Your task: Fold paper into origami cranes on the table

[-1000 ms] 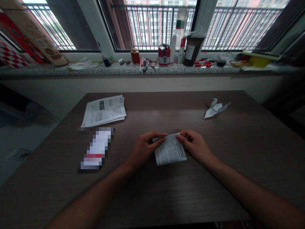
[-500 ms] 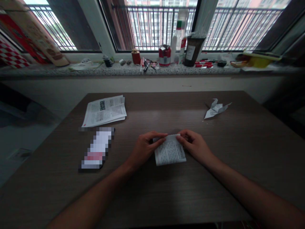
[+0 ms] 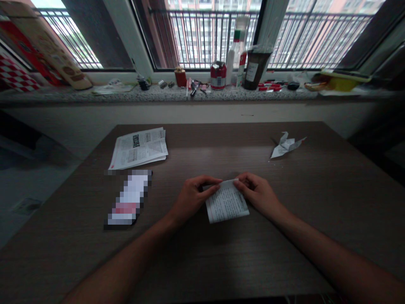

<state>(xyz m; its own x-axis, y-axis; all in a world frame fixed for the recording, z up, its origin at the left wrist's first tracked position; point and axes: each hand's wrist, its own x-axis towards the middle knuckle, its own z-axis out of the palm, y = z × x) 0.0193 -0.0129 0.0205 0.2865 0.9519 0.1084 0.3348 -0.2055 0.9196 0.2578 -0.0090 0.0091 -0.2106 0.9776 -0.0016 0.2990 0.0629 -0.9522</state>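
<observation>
A small folded sheet of printed paper (image 3: 226, 204) lies on the dark wooden table (image 3: 202, 253) in front of me. My left hand (image 3: 191, 197) pinches its upper left edge, fingers curled onto the fold. My right hand (image 3: 257, 193) pinches the upper right corner, fingers closed on the paper. Both hands rest on the table, and the paper's lower half lies flat between them.
A stack of printed sheets (image 3: 139, 148) lies at the back left, with a blurred flat object (image 3: 128, 198) nearer. A folded paper crane (image 3: 285, 145) sits at the back right. The stone windowsill (image 3: 158, 93) holds a can (image 3: 217, 75), bottles, a dark cup and small items.
Almost nothing has moved; both hands keep their hold on the paper's top edge, and the sheet has shifted very slightly.
</observation>
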